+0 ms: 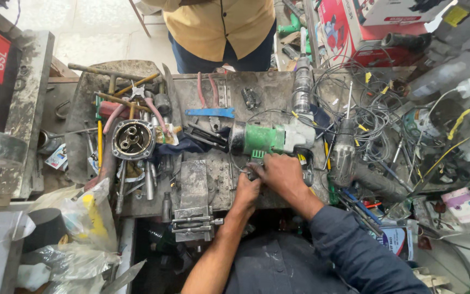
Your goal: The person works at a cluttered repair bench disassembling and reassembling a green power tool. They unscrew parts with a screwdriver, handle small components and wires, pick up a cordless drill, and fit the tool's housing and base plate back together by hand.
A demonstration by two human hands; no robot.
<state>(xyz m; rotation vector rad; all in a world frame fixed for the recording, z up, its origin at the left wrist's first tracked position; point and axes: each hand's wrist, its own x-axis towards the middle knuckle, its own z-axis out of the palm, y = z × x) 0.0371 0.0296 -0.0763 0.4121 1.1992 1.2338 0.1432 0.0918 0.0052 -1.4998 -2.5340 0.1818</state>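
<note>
We pinch a small part under the green drill (pixel 272 138), left hand (pixel 246 191) and right hand (pixel 283 174) fingers curled shut together. Drill looks heavy, rigid; we'd grasp its body, just beyond our fingertips.

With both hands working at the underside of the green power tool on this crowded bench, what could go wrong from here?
1. The green power tool lies among loose wires; a tug might snag them or drag them along.
2. Both hands, left and right, crowd one small spot, so a slip could pinch a finger.
3. The open round metal housing and the loose tools around it lie close by; a small dropped part could get lost there.
</note>
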